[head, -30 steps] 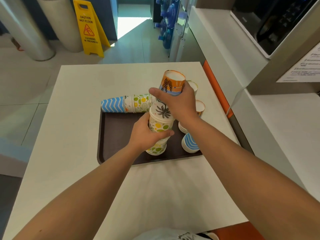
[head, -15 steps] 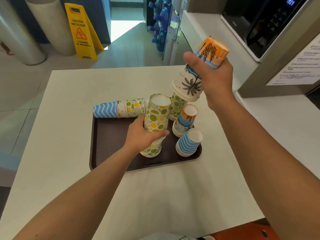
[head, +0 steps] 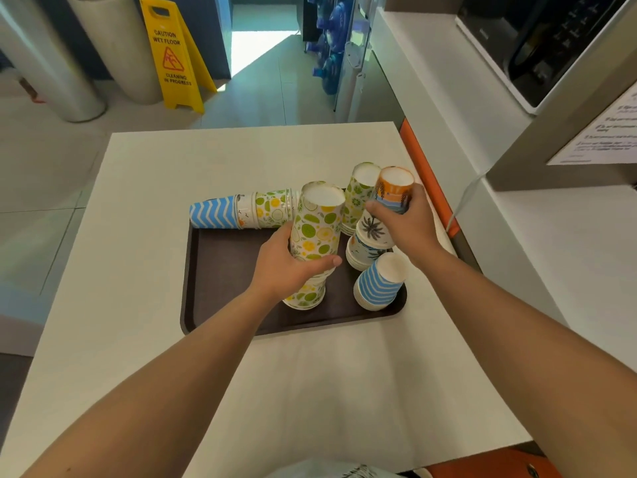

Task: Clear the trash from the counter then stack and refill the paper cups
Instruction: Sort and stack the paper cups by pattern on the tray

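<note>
Left hand (head: pixel 287 267) wraps the citrus-print cup stack (head: pixel 315 236), upside down, standing mid-tray on the brown tray (head: pixel 220 270). Right hand (head: pixel 410 225) clamps the palm-print stack (head: pixel 386 212), orange cup on top, at the tray's right side, base on other cups. Blue-striped stack (head: pixel 379 284) near right corner. Chevron-ended stack (head: pixel 241 212) lies sideways along the far rim. Second citrus stack (head: pixel 360 196) upright behind.

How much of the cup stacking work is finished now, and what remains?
Done: no trash shows on the counter; several stacks stand on the tray. In hand: left hand holds the lime stack, right hand sets the orange-topped stack down. Left: the lying stack and any refilling.
</note>
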`<state>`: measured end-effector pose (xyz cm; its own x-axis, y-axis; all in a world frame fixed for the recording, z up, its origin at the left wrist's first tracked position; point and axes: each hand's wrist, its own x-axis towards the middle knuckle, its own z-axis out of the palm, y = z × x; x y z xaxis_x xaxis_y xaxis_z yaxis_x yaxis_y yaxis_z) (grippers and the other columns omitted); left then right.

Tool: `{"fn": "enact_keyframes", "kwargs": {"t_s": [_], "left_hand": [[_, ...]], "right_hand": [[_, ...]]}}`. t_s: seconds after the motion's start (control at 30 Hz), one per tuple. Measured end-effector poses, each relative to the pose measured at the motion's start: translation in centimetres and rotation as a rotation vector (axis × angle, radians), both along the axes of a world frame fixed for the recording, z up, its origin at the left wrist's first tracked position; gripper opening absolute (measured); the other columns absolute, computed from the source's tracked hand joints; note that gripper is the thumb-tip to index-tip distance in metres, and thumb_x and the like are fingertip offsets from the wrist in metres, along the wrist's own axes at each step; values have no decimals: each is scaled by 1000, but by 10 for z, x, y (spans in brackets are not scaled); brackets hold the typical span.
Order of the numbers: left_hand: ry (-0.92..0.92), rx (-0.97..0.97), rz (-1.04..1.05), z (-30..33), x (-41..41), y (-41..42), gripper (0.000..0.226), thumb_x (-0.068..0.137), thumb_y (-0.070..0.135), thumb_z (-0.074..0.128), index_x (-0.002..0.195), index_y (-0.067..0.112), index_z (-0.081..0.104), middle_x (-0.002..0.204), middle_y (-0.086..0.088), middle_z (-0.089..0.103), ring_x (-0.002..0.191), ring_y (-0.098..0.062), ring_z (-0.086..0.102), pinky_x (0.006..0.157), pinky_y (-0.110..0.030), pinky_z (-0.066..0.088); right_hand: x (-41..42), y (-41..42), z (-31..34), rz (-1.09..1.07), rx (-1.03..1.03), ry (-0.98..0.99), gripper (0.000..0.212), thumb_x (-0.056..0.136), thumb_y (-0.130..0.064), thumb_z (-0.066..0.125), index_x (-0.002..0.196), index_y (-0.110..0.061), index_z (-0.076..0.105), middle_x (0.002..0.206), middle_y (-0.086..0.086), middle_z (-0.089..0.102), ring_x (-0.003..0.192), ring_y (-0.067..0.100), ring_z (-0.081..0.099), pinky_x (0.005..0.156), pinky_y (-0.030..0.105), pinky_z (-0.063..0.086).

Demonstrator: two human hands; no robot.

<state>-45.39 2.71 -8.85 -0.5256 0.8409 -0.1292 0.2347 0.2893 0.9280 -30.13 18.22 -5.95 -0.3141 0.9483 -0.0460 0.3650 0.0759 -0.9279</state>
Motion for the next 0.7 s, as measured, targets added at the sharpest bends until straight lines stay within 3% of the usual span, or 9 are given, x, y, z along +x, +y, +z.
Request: {"fn": "enact_keyframes", "kwargs": {"t_s": [0.07, 0.13, 0.27, 0.4, 0.47, 0.6, 0.7], "left_hand": [[-9, -7, 4, 0, -1, 0, 67, 57, 47, 92, 114, 33, 59, 108, 19, 66, 98, 7, 60, 78, -16, 49], [-15, -10, 12, 0, -2, 0, 68, 57, 48, 91, 115, 31, 59, 107, 18, 67, 97, 7, 61, 78, -15, 49], [-46, -11, 14, -1, -6, 2, 70, 57, 48, 91, 117, 30, 60, 108, 18, 68, 98, 7, 62, 78, -14, 49], [-21, -6, -2, -2, -8, 1, 64, 62, 42, 88, 117, 33, 56, 108, 22, 63, 98, 10, 58, 78, -11, 44], [-43, -6, -24, -5, -11, 0, 65, 62, 34, 89, 117, 32, 54, 109, 22, 62, 100, 8, 57, 81, -15, 44], [-139, -129, -117, -22, -25, -15, 119, 47, 42, 97, 145, 26, 33, 140, 15, 51, 126, -1, 50, 104, -30, 44], [-32, -298, -104, -38, -27, -30, 130, 40, 56, 94, 149, 22, 31, 146, 9, 46, 132, -10, 46, 109, -38, 43]], "right_hand": [[1, -3, -5, 26, -44, -103, 87, 73, -34, 83, 145, -14, 37, 139, 1, 51, 130, 19, 49, 99, 25, 41], [-1, -11, -3, -30, 15, -170, 101, 72, -39, 83, 151, -16, 25, 153, 1, 36, 142, 20, 33, 110, 29, 31], [-19, -48, 14, -35, 307, 73, 70, 78, -34, 77, 137, -15, 45, 135, -5, 51, 128, 13, 47, 107, 32, 42], [-55, -75, 18, 202, 37, 10, 92, 64, -46, 86, 139, -19, 40, 133, -5, 52, 122, 10, 52, 98, 26, 46], [-68, -75, 13, 217, -26, -49, 85, 62, -44, 88, 130, -17, 45, 122, -5, 58, 113, 13, 58, 90, 28, 50], [-79, -62, 6, 215, -32, -57, 75, 63, -45, 87, 121, -16, 49, 117, -2, 63, 107, 14, 62, 90, 37, 54], [-82, -51, 5, 209, -45, -65, 77, 64, -47, 85, 124, -16, 48, 120, -4, 62, 109, 14, 61, 92, 38, 54]]}}
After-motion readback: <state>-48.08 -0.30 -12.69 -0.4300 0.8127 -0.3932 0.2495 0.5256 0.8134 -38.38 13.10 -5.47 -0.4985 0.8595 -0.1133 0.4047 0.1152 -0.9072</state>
